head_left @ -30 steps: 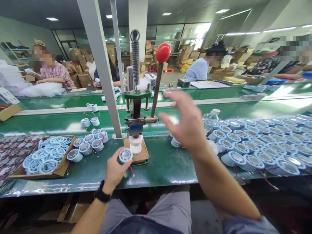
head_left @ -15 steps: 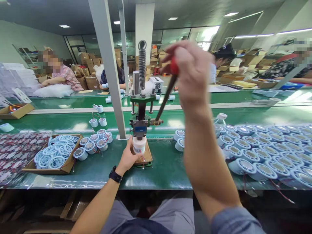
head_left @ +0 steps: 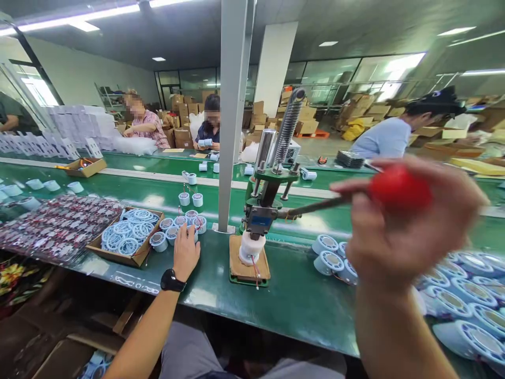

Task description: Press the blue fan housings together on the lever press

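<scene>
Two hands, one press stroke in progress

We're pulling the red knob point(head_left: 398, 188) of the lever down with our right hand point(head_left: 398, 231), its grip clamped around the knob, and the lever is lying nearly level now. That's driving the hand press point(head_left: 263, 210) onto the white part point(head_left: 250, 248) sitting on the wooden base point(head_left: 248, 267) on the green table point(head_left: 292, 300), red wire trailing out the front. Our left hand point(head_left: 185, 252) is resting flat, fingers apart and gripping nothing, just beside the cluster of blue-white round parts point(head_left: 179, 227) next to the cardboard tray of rings point(head_left: 124, 237). We're reckoning this is the pressing step itself. Next move probably calls for easing the lever up gently, then lifting the pressed part clear without snagging that wire.
</scene>
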`<state>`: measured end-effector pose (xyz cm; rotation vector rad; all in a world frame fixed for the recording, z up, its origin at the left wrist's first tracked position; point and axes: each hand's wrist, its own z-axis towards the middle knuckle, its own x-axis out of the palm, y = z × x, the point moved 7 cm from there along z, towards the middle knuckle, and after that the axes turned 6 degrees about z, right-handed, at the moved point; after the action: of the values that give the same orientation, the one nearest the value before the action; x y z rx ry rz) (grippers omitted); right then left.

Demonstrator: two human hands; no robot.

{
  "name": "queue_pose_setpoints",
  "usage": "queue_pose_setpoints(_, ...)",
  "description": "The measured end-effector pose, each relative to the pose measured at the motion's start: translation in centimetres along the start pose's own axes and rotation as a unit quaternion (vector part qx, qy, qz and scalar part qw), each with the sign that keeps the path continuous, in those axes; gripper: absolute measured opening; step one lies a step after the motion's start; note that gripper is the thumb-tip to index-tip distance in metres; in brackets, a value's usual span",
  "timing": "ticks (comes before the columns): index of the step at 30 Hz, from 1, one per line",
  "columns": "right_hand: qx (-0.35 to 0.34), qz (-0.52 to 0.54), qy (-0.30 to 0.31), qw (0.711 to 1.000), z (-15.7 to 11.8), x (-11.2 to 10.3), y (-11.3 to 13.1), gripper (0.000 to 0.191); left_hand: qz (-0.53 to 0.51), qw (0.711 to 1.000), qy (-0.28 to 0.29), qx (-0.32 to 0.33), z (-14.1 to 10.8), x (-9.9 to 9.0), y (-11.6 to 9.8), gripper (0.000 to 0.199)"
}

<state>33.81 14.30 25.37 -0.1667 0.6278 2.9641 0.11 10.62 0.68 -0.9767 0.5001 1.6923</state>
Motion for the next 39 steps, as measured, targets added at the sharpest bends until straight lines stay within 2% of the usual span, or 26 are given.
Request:
queue_pose_setpoints(2, 0.016, 0.082, -0.020, 0.996, 5.0, 1.4, -2.1, 0.045, 0.024, 0.999, -0.010, -0.028, 0.4, -0.2, 0.0, 0.053)
queue_pose_setpoints(3, 0.026, 0.115, -0.017, 0.993, 6.3, 2.3, -3.1, 0.045, 0.032, 0.999, -0.005, -0.042, 0.7, -0.3, -0.1, 0.054)
queue_pose_setpoints(5, 0.040, 0.143, -0.015, 0.989, 5.7, 4.0, -4.5, 0.051, 0.043, 0.997, 0.025, -0.060, 1.2, -0.5, -0.1, 0.056)
queue_pose_setpoints(7, 0.041, 0.127, -0.070, 0.989, 1.1, 4.7, -5.4, 0.057, 0.045, 0.996, 0.052, -0.063, 1.2, -0.8, -0.1, 0.058)
queue_pose_setpoints(9, 0.053, 0.083, -0.131, 0.986, -5.9, 5.1, -6.4, 0.063, 0.037, 0.996, 0.057, -0.056, 0.3, -1.5, -0.2, 0.060)
queue_pose_setpoints(10, 0.083, 0.061, -0.134, 0.986, -9.6, 5.6, -7.3, 0.066, 0.028, 0.997, 0.055, -0.052, -0.6, -1.9, -0.3, 0.062)
queue_pose_setpoints(12, 0.186, 0.046, -0.081, 0.978, -16.0, 7.8, -9.7, 0.076, -0.001, 0.997, 0.054, -0.047, -2.8, -2.7, -0.7, 0.066)
queue_pose_setpoints(14, 0.296, 0.055, -0.008, 0.954, -20.5, 10.3, -12.0, 0.086, -0.050, 0.996, 0.068, -0.040, -5.0, -3.1, -1.4, 0.070)
queue_pose_setpoints(15, 0.337, 0.061, 0.013, 0.940, -22.0, 11.4, -12.8, 0.090, -0.082, 0.993, 0.082, -0.031, -5.8, -3.2, -2.0, 0.072)
queue_pose_setpoints(17, 0.382, 0.067, 0.007, 0.922, -23.2, 12.6, -13.6, 0.094, -0.153, 0.981, 0.118, 0.004, -6.5, -3.1, -3.7, 0.077)
queue_pose_setpoints(19, 0.378, 0.044, -0.035, 0.924, -22.8, 12.6, -13.5, 0.093, -0.214, 0.964, 0.150, 0.051, -6.0, -3.2, -5.3, 0.081)
queue_pose_setpoints(21, 0.339, -0.014, -0.062, 0.938, -21.9, 11.9, -12.8, 0.084, -0.241, 0.956, 0.148, 0.085, -4.6, -3.8, -5.5, 0.080)
queue_pose_setpoints(23, 0.284, -0.092, -0.048, 0.953, -21.0, 10.6, -12.3, 0.073, -0.210, 0.969, 0.105, 0.080, -2.4, -5.2, -3.7, 0.069)
queue_pose_setpoints(26, 0.209, -0.216, 0.043, 0.953, -20.6, 7.9, -13.1, 0.062, -0.016, 0.998, 0.059, -0.015, 0.9, -7.3, 2.7, 0.047)
queue_pose_setpoints(28, 0.168, -0.295, 0.117, 0.933, -20.8, 5.8, -14.5, 0.054, 0.108, 0.988, 0.073, -0.077, 2.7, -8.2, 7.4, 0.040)
queue_pose_setpoints(30, 0.133, -0.345, 0.169, 0.914, -21.2, 3.8, -15.6, 0.050, 0.156, 0.979, 0.097, -0.092, 4.1, -8.5, 10.7, 0.037)
queue_pose_setpoints(32, 0.127, -0.369, 0.180, 0.903, -21.3, 2.2, -15.9, 0.047, 0.175, 0.973, 0.126, -0.083, 5.0, -8.0, 12.5, 0.034)
queue_pose_setpoints(34, 0.143, -0.374, 0.146, 0.905, -21.2, 1.5, -14.9, 0.043, 0.195, 0.966, 0.155, -0.069, 5.5, -7.2, 13.1, 0.031)
queue_pose_setpoints(36, 0.142, -0.330, 0.105, 0.927, -21.1, 2.7, -12.3, 0.037, 0.215, 0.959, 0.173, -0.056, 5.8, -6.5, 13.2, 0.031)
queue_pose_setpoints(37, 0.128, -0.285, 0.101, 0.945, -21.1, 4.2, -10.7, 0.036, 0.225, 0.956, 0.179, -0.050, 6.0, -6.3, 13.1, 0.032)
queue_pose_setpoints(39, 0.090, -0.174, 0.136, 0.971, -21.1, 8.8, -7.3, 0.040, 0.245, 0.951, 0.185, -0.039, 6.5, -5.9, 13.0, 0.032)
